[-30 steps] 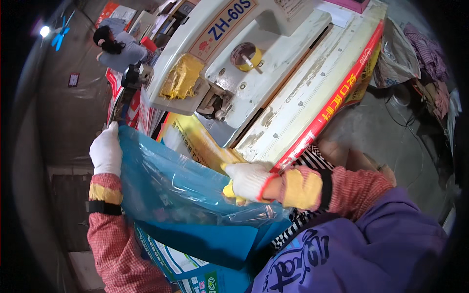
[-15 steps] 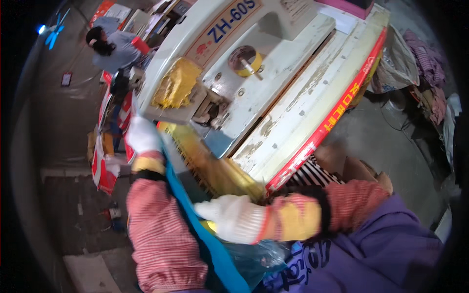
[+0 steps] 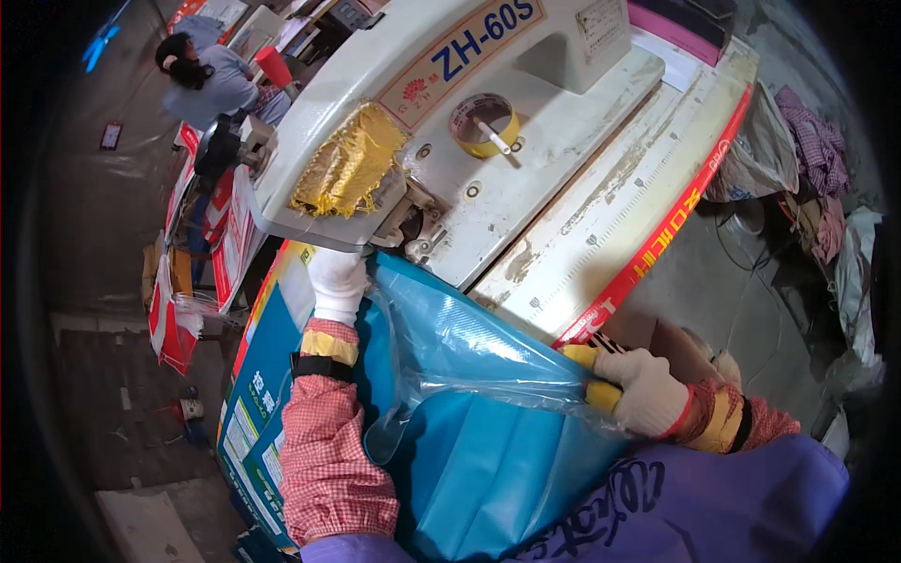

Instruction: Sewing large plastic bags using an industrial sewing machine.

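A teal printed sack (image 3: pixel 469 469) with a clear plastic liner (image 3: pixel 488 385) lies in front of a white industrial sewing machine (image 3: pixel 526 188). My left hand (image 3: pixel 336 281), in a white glove, is closed at the sack's edge just below the machine's head; its fingertips are partly hidden. To the right, my right hand (image 3: pixel 643 389), gloved with yellow fingertips, pinches the other end of the sack's mouth and liner near the corner of the machine's bed. Between the two hands the edge is stretched along the bed.
A yellow tape roll (image 3: pixel 485 127) with a thin white stick lies on the machine. Yellow woven cloth (image 3: pixel 352 159) covers its head. Red-and-white sacks (image 3: pixel 230 244) hang at left, near a person (image 3: pixel 211 80). Cloth and bags (image 3: pixel 812 150) lie at right.
The teal sack is now spread open toward me, its mouth drawn across the machine's bed. My right hand moved right with its edge; my left hand shifted slightly right, under the machine's head.
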`<state>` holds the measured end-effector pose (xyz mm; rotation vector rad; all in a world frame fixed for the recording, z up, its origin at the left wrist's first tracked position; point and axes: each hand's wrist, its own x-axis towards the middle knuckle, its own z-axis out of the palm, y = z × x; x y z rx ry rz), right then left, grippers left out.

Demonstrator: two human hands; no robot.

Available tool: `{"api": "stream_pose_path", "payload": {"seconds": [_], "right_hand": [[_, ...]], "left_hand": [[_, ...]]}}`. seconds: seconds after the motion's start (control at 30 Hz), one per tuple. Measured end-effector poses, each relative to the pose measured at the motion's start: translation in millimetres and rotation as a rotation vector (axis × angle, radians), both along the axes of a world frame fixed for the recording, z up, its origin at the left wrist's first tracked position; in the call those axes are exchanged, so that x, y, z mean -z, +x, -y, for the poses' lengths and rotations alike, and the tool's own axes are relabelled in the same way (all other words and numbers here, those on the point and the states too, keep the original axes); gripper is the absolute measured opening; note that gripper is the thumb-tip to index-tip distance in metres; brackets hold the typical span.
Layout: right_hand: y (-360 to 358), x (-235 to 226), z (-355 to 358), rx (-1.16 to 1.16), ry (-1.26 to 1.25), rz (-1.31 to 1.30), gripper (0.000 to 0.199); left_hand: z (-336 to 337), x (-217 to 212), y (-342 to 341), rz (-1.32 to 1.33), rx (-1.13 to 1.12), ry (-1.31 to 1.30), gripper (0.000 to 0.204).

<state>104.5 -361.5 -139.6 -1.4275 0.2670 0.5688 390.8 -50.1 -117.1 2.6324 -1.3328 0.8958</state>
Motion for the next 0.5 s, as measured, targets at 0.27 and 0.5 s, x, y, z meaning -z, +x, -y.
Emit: {"api": "stream_pose_path", "payload": {"seconds": [0.27,0.5], "right_hand": [[-4.5,-63.3,7.7,-0.458,-0.813,0.211,0.048],[8.2,-41.5,2.8,-0.528,-0.860,0.439,0.026]], "left_hand": [[21.7,-9.2,-31.4,-0.100,-0.032,0.173,0.019],[-1.7,-37.1,-60.1,-0.528,-0.518,0.318,0.010]]}}
